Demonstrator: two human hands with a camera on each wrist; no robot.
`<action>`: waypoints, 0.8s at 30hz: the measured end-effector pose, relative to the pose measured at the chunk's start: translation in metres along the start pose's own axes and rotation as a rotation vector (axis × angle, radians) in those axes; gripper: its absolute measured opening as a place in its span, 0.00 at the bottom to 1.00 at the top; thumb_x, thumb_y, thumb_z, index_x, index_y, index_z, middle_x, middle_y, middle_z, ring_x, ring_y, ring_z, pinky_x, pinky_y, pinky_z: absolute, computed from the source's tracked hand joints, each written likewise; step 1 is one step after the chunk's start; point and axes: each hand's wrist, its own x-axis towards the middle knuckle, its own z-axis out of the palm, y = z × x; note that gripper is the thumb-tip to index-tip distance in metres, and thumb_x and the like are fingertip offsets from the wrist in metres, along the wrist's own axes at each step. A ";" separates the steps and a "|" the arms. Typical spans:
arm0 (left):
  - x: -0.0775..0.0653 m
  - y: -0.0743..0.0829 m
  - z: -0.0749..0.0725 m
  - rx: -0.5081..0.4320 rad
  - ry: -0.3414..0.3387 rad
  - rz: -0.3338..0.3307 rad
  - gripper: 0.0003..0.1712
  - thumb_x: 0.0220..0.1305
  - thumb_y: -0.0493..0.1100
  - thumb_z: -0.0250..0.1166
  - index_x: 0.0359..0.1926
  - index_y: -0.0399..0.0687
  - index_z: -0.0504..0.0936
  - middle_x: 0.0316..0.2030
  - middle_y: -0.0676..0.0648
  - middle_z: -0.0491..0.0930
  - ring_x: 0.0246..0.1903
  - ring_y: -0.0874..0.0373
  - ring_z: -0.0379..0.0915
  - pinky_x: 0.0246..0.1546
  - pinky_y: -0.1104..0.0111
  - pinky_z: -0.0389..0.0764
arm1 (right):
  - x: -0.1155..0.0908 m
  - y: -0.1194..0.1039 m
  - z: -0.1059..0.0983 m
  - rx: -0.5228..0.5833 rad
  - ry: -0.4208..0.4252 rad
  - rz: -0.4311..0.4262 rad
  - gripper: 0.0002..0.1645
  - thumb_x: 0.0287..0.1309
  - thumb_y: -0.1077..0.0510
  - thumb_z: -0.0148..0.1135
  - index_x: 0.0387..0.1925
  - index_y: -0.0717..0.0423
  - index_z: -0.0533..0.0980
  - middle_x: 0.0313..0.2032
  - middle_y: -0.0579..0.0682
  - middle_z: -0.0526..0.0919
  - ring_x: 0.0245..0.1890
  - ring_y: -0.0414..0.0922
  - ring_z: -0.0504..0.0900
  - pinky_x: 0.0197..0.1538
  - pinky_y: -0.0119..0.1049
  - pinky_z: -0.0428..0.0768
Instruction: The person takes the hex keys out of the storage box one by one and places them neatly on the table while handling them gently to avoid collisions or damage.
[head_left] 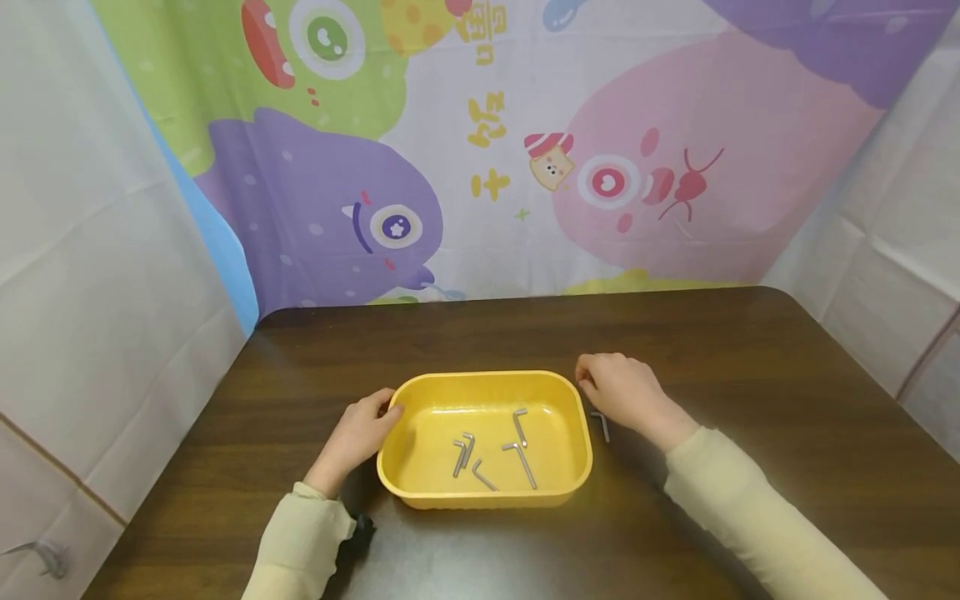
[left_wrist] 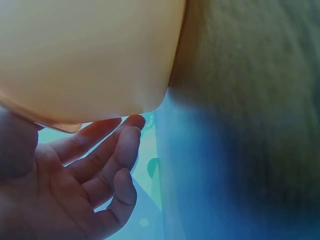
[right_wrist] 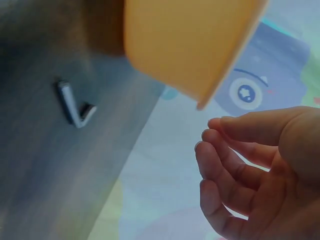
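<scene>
A yellow plastic basin [head_left: 487, 500] stands on the table with several metal hex keys [head_left: 527, 467] lying on its floor. My left hand [head_left: 358, 433] holds its left rim, thumb over the edge and fingers along the outer wall. In the left wrist view, those fingers [left_wrist: 107, 165] are bent loosely under the basin's wall [left_wrist: 90, 60]. Beside the right rim, my right hand [head_left: 622, 390] hovers with fingers loosely curled. Nothing shows between its thumb and fingertips [right_wrist: 210, 145] in the right wrist view. One more hex key [head_left: 603, 427] lies on the table just right of the basin, below that hand.
The dark wood table [head_left: 675, 333] runs back to a cartoon-printed curtain [head_left: 495, 242]. White cloth panels [head_left: 97, 275] hang at both sides. A small black object [head_left: 363, 530] shows by the left sleeve.
</scene>
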 end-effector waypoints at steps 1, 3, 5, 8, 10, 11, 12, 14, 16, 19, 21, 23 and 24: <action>0.000 0.000 0.000 0.002 0.001 -0.001 0.13 0.65 0.44 0.52 0.44 0.41 0.76 0.31 0.46 0.77 0.27 0.58 0.69 0.31 0.69 0.71 | 0.000 -0.002 -0.002 0.002 0.014 -0.006 0.02 0.52 0.61 0.58 0.27 0.51 0.76 0.24 0.45 0.78 0.22 0.42 0.73 0.25 0.38 0.73; 0.000 0.000 -0.001 0.004 0.000 0.000 0.13 0.65 0.44 0.52 0.43 0.41 0.76 0.30 0.46 0.77 0.26 0.57 0.69 0.30 0.68 0.71 | 0.000 -0.007 -0.006 0.007 0.031 -0.018 0.02 0.52 0.60 0.59 0.26 0.51 0.76 0.24 0.45 0.76 0.22 0.41 0.72 0.25 0.37 0.72; 0.000 0.000 -0.001 0.007 -0.002 -0.001 0.13 0.65 0.45 0.52 0.43 0.41 0.76 0.30 0.47 0.77 0.26 0.58 0.69 0.30 0.68 0.70 | 0.000 -0.012 -0.009 0.018 0.034 -0.030 0.02 0.52 0.60 0.59 0.27 0.51 0.76 0.24 0.44 0.75 0.22 0.41 0.71 0.25 0.36 0.71; 0.000 0.000 -0.001 0.009 -0.002 -0.002 0.13 0.65 0.45 0.52 0.43 0.41 0.76 0.29 0.47 0.76 0.26 0.58 0.68 0.30 0.69 0.70 | -0.001 -0.020 -0.011 0.028 0.027 -0.051 0.02 0.53 0.60 0.58 0.28 0.52 0.77 0.24 0.45 0.74 0.23 0.40 0.71 0.26 0.35 0.71; 0.000 0.000 -0.001 0.007 -0.003 -0.003 0.13 0.65 0.45 0.52 0.43 0.41 0.76 0.29 0.47 0.76 0.26 0.58 0.68 0.29 0.69 0.70 | -0.002 -0.026 -0.011 0.027 0.022 -0.068 0.03 0.54 0.60 0.58 0.30 0.53 0.77 0.25 0.45 0.75 0.23 0.40 0.71 0.27 0.35 0.72; 0.001 0.000 0.000 0.005 -0.003 -0.003 0.13 0.65 0.45 0.52 0.42 0.41 0.76 0.29 0.47 0.76 0.26 0.57 0.68 0.29 0.69 0.70 | -0.002 -0.028 -0.010 0.022 0.020 -0.075 0.03 0.54 0.60 0.58 0.31 0.54 0.77 0.26 0.45 0.75 0.23 0.40 0.71 0.28 0.35 0.73; 0.001 0.000 0.000 0.005 -0.003 -0.004 0.13 0.64 0.45 0.52 0.42 0.41 0.76 0.28 0.47 0.76 0.26 0.58 0.68 0.29 0.69 0.70 | -0.002 -0.031 -0.010 0.018 0.020 -0.083 0.04 0.53 0.60 0.58 0.31 0.54 0.78 0.26 0.45 0.75 0.23 0.40 0.71 0.28 0.35 0.73; 0.001 0.000 0.000 0.004 -0.004 -0.005 0.13 0.64 0.45 0.52 0.42 0.41 0.76 0.28 0.47 0.76 0.26 0.58 0.68 0.29 0.69 0.70 | -0.003 -0.036 -0.007 0.006 0.027 -0.105 0.04 0.53 0.60 0.58 0.31 0.54 0.78 0.26 0.44 0.75 0.24 0.40 0.71 0.29 0.35 0.73; 0.001 0.000 0.000 0.005 -0.003 -0.005 0.13 0.64 0.44 0.52 0.42 0.41 0.76 0.28 0.47 0.75 0.26 0.58 0.68 0.29 0.69 0.70 | -0.002 -0.040 -0.004 -0.001 0.029 -0.124 0.04 0.52 0.60 0.58 0.32 0.54 0.78 0.27 0.44 0.76 0.24 0.40 0.72 0.30 0.34 0.73; 0.001 -0.001 0.000 0.006 -0.004 -0.005 0.13 0.64 0.44 0.52 0.42 0.41 0.76 0.27 0.47 0.75 0.26 0.58 0.68 0.29 0.69 0.69 | -0.003 -0.046 0.001 -0.013 0.026 -0.155 0.05 0.51 0.60 0.59 0.33 0.54 0.78 0.27 0.44 0.76 0.25 0.39 0.73 0.30 0.34 0.73; 0.001 -0.001 0.000 0.005 -0.005 -0.005 0.13 0.64 0.44 0.52 0.42 0.41 0.76 0.27 0.47 0.75 0.26 0.58 0.68 0.29 0.69 0.69 | -0.003 -0.049 0.005 -0.015 0.016 -0.166 0.06 0.51 0.60 0.60 0.33 0.54 0.78 0.27 0.44 0.77 0.25 0.40 0.74 0.30 0.34 0.73; 0.002 -0.002 0.000 0.004 -0.007 -0.006 0.13 0.64 0.45 0.52 0.42 0.41 0.76 0.27 0.47 0.75 0.26 0.57 0.68 0.29 0.69 0.69 | -0.004 -0.052 0.007 -0.016 0.011 -0.174 0.06 0.50 0.60 0.61 0.33 0.54 0.78 0.27 0.44 0.77 0.25 0.40 0.74 0.29 0.34 0.73; 0.002 -0.002 0.001 0.005 -0.006 -0.005 0.13 0.65 0.45 0.52 0.42 0.41 0.76 0.28 0.47 0.75 0.26 0.58 0.68 0.29 0.69 0.69 | -0.004 -0.053 0.009 -0.014 0.010 -0.177 0.06 0.50 0.60 0.62 0.33 0.54 0.78 0.26 0.44 0.77 0.24 0.41 0.74 0.28 0.35 0.73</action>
